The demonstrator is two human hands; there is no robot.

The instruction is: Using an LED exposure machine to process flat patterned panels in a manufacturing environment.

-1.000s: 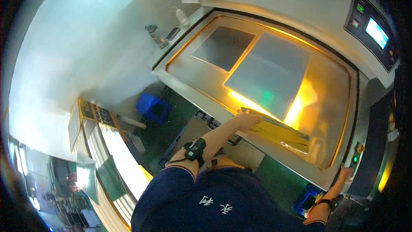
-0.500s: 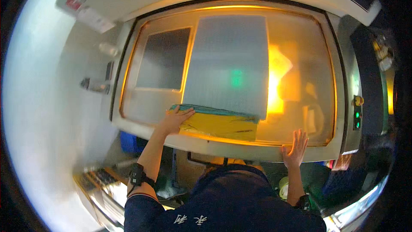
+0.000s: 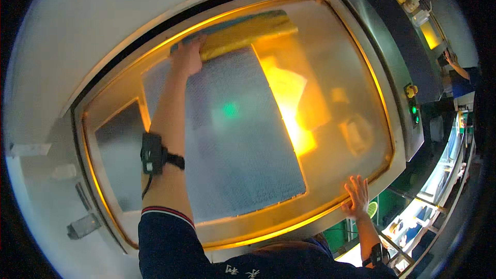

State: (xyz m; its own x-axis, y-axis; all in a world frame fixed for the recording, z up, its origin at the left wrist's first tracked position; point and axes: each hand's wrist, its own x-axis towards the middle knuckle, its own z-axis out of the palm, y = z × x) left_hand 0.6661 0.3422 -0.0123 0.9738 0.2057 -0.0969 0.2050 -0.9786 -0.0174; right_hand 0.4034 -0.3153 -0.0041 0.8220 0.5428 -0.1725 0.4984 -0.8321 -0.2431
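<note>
Here's the left hand (image 3: 188, 57), far forward, its grip closed around the left end of a long yellow-and-teal bar (image 3: 248, 33), though the bar hides some of the fingertips! The bar runs out to the right of that hand, lying across the far edge of a big blue-grey sheet (image 3: 237, 139). And look at the right hand (image 3: 356, 199): nothing in it, fingers fanned wide, planted at the near edge of the metal frame (image 3: 393, 171), well apart from the bar. Between the two hands, a bright yellow glow (image 3: 292, 93) blazes along the sheet's right side, while a green spot of light (image 3: 230, 109) sits on the sheet itself, just right of the left forearm. Left of that forearm, there's a dark panel (image 3: 121, 150). Beyond the right hand, up and to its right, a control box (image 3: 413, 108) shows two lit green buttons, and farther out stands a co-worker (image 3: 462, 80), one hand raised.
</note>
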